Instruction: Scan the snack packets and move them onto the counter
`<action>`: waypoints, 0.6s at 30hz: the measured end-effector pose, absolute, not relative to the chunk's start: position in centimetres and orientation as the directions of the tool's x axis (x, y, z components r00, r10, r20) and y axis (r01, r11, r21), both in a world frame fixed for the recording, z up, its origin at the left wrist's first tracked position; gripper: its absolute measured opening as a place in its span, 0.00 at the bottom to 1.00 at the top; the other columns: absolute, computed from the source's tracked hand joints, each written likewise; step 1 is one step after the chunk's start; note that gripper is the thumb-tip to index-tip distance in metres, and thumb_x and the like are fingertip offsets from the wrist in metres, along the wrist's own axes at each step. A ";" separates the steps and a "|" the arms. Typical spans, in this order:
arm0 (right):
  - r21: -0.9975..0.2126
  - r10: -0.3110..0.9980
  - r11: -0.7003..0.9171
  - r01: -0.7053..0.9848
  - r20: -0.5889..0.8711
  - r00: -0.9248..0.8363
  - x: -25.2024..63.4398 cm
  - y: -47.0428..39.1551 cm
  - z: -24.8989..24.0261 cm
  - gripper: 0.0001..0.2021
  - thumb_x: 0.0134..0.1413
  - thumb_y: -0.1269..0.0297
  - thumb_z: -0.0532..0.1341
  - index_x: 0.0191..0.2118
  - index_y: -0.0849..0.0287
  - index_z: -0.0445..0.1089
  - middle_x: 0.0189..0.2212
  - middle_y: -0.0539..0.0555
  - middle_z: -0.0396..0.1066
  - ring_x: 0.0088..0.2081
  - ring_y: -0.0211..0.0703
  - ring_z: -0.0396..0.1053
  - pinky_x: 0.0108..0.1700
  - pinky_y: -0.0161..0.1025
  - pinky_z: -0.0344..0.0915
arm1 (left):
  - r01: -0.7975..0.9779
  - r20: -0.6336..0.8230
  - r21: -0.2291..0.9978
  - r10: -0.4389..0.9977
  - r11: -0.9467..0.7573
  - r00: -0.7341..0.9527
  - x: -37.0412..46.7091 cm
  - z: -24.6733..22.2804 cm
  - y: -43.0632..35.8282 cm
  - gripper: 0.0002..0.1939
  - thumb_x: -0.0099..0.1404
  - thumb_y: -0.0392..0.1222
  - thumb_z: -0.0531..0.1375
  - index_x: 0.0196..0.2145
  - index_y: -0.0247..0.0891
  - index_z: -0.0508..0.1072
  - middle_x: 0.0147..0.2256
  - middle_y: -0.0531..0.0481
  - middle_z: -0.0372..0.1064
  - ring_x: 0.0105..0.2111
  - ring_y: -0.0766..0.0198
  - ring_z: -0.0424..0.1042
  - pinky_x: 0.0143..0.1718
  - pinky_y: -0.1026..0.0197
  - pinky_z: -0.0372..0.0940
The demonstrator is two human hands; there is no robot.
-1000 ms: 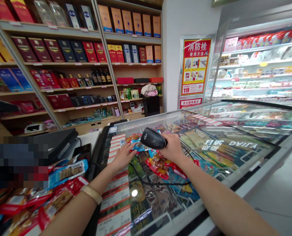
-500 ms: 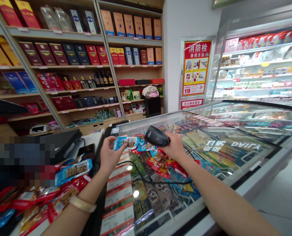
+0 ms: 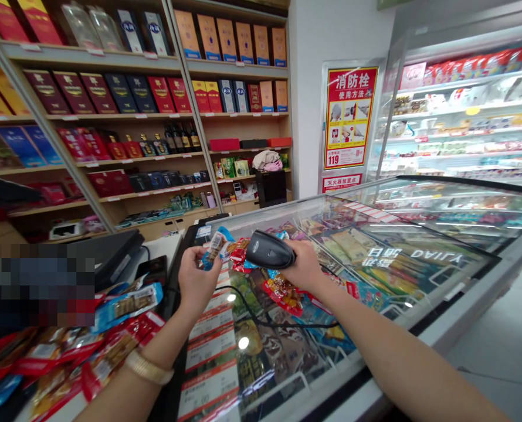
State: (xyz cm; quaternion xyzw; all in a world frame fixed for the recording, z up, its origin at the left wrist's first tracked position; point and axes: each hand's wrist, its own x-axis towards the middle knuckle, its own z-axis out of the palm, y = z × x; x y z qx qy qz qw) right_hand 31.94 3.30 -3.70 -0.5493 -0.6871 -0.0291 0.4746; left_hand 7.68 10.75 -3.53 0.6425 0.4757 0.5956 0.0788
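Note:
My left hand [image 3: 198,279] is closed on a small blue snack packet [image 3: 217,245], which stands tilted upward with its barcode label showing. My right hand [image 3: 305,265] wraps round the handle of a black barcode scanner [image 3: 270,250]. The scanner's head points left toward the packet, a short gap apart. Below and behind the scanner, red and blue snack packets [image 3: 282,293] lie in a pile on the freezer's glass top [image 3: 331,357]. A black cable [image 3: 278,325] loops across the glass beneath my hands.
More red and blue packets [image 3: 111,351] are heaped on the counter at left, beside a dark device [image 3: 115,258] and a black phone-like object [image 3: 153,268]. Price tags [image 3: 210,375] line the freezer's left edge. Shelves of boxes [image 3: 124,94] stand behind; a lit display fridge [image 3: 467,117] is at right.
My left hand has turned the blue packet from nearly level to a steep tilt. The scanner has moved slightly left and down with my right hand.

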 end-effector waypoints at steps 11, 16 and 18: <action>-0.443 0.747 0.371 0.816 0.664 0.021 31.6 3.1 -3.8 0.08 0.44 0.65 0.64 0.34 0.55 0.76 0.28 0.51 0.78 0.35 0.46 0.73 0.39 0.39 0.53 | 0.561 0.724 0.601 0.685 -0.569 -0.081 8.2 -4.0 10.4 0.11 0.53 0.43 0.62 0.31 0.43 0.62 0.29 0.54 0.63 0.30 0.62 0.67 0.30 0.61 0.65; -0.436 0.758 0.369 0.821 0.652 0.006 31.6 3.1 -3.7 0.08 0.44 0.65 0.64 0.34 0.54 0.76 0.28 0.51 0.78 0.35 0.46 0.73 0.39 0.39 0.52 | 0.552 0.715 0.611 0.695 -0.568 -0.077 8.2 -4.2 10.5 0.11 0.53 0.44 0.62 0.31 0.43 0.62 0.29 0.54 0.63 0.30 0.61 0.67 0.30 0.61 0.65; -0.437 0.757 0.369 0.820 0.653 0.008 31.6 3.1 -3.7 0.08 0.44 0.65 0.64 0.34 0.54 0.76 0.28 0.51 0.78 0.35 0.47 0.73 0.39 0.39 0.52 | 0.554 0.717 0.608 0.693 -0.569 -0.074 8.1 -4.2 10.5 0.11 0.53 0.44 0.62 0.31 0.43 0.62 0.29 0.54 0.63 0.30 0.61 0.67 0.30 0.61 0.65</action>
